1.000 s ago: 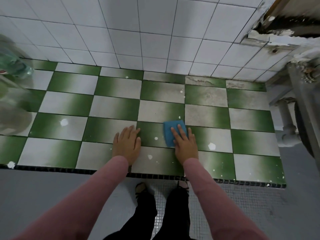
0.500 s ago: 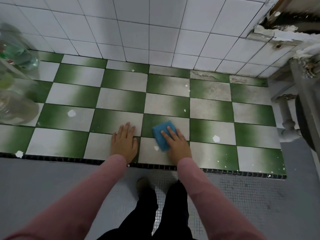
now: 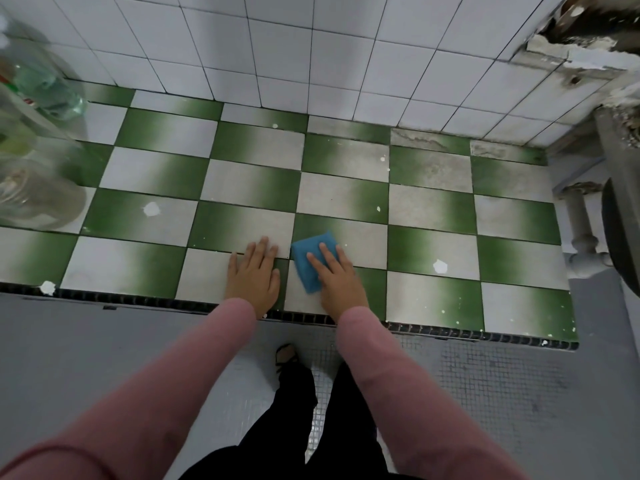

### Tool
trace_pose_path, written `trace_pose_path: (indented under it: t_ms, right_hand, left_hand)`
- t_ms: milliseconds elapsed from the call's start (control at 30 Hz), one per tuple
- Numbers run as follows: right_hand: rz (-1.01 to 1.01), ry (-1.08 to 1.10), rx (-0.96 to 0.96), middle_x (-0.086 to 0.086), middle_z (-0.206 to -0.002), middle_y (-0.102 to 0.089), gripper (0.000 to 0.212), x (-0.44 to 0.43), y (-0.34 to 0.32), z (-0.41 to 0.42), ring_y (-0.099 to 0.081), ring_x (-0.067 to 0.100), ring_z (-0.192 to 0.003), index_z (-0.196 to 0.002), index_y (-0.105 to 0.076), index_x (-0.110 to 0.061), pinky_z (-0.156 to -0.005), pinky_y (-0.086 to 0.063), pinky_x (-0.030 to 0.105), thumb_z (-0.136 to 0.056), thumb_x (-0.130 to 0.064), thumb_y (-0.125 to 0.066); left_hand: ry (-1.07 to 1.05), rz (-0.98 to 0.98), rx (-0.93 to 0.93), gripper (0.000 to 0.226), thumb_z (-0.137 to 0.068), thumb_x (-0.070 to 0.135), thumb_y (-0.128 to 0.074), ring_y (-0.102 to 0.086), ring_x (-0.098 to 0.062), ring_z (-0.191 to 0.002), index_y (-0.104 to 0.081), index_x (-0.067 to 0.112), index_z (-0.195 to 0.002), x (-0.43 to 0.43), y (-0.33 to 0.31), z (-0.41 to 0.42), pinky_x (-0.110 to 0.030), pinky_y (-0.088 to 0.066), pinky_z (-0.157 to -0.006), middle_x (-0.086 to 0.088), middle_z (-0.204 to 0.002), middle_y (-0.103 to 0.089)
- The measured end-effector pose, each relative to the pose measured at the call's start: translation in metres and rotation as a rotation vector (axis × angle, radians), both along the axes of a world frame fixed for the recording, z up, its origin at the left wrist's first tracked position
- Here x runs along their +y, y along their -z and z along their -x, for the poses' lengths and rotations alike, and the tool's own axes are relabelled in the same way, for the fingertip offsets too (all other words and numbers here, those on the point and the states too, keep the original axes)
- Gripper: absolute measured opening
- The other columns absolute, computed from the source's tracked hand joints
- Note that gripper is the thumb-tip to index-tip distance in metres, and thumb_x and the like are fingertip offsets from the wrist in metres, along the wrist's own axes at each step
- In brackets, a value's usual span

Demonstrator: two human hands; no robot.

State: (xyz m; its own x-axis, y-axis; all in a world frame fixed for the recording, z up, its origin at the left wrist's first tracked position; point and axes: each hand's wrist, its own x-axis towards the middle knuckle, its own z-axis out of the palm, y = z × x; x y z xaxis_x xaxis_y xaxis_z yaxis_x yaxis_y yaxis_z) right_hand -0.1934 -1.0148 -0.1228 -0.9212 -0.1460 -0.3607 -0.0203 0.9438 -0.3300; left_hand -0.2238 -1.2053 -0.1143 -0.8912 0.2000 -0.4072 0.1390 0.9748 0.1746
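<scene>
A blue sponge lies flat on the green-and-white tiled ledge, near its front edge. My right hand presses down on the sponge with straight fingers, covering its right part. My left hand rests flat on the tiles just left of the sponge, fingers spread, holding nothing. Both arms are in pink sleeves.
Clear plastic bottles stand at the ledge's left end. White paint spots dot the tiles. A white tiled wall rises behind. At the right are a grey pipe and crumbling plaster. Grey floor and my black-trousered legs lie below.
My right hand has slid the sponge left and nearer the front edge, and the sponge has turned slightly. My left hand has drawn back a little toward the edge.
</scene>
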Motion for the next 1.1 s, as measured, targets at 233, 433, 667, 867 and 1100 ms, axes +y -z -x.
trace_pose_path:
  t_ms: [233,433,667,867,1100]
  right_hand:
    - [-0.072,0.255,-0.017,-0.003,-0.168,0.005,0.062,0.009,0.004,0.001,0.007,0.037,-0.153,-0.159,-0.005,-0.033,-0.125,-0.001,0.043,-0.108,-0.017,-0.035]
    - [-0.013,0.145,-0.033,0.0,-0.168,0.004,0.064,-0.036,-0.001,-0.002,0.002,0.041,-0.151,-0.16,-0.006,-0.03,-0.123,-0.006,0.047,-0.107,-0.018,-0.04]
    - [-0.064,-0.02,0.024,0.008,-0.165,-0.013,0.068,-0.003,-0.001,-0.006,-0.021,0.04,-0.141,-0.158,-0.02,-0.023,-0.119,-0.024,0.046,-0.099,-0.007,-0.05]
    - [-0.065,0.26,-0.015,0.005,-0.166,-0.008,0.059,-0.023,-0.009,0.01,-0.018,0.038,-0.142,-0.159,-0.016,-0.026,-0.12,-0.023,0.043,-0.106,-0.016,-0.039]
    - [-0.082,-0.039,-0.026,0.005,-0.166,-0.005,0.073,-0.026,-0.011,-0.005,-0.011,0.039,-0.147,-0.159,-0.013,-0.027,-0.121,-0.018,0.046,-0.099,-0.012,-0.052]
  left_hand:
    - [0.005,0.003,-0.003,0.058,-0.104,0.035,-0.023,0.007,-0.021,-0.152,-0.004,0.024,-0.158,-0.003,-0.002,-0.001,-0.048,0.001,-0.122,0.002,-0.165,0.01]
    - [-0.013,0.02,0.006,0.059,-0.104,0.034,-0.023,0.009,-0.022,-0.151,-0.001,0.023,-0.158,-0.007,-0.003,0.0,-0.047,0.002,-0.122,0.001,-0.164,0.013]
    - [-0.021,0.021,0.012,0.057,-0.104,0.033,-0.025,0.006,-0.021,-0.152,-0.006,0.024,-0.158,-0.006,-0.004,-0.004,-0.047,0.001,-0.122,0.002,-0.165,0.009]
    - [-0.012,0.009,0.016,0.057,-0.104,0.033,-0.025,0.008,-0.021,-0.151,-0.006,0.023,-0.157,0.0,-0.004,-0.007,-0.047,0.002,-0.121,0.002,-0.164,0.011]
    - [-0.016,0.022,0.004,0.057,-0.104,0.034,-0.024,0.008,-0.021,-0.151,-0.007,0.023,-0.157,-0.004,-0.007,-0.004,-0.047,0.002,-0.121,0.002,-0.165,0.01]
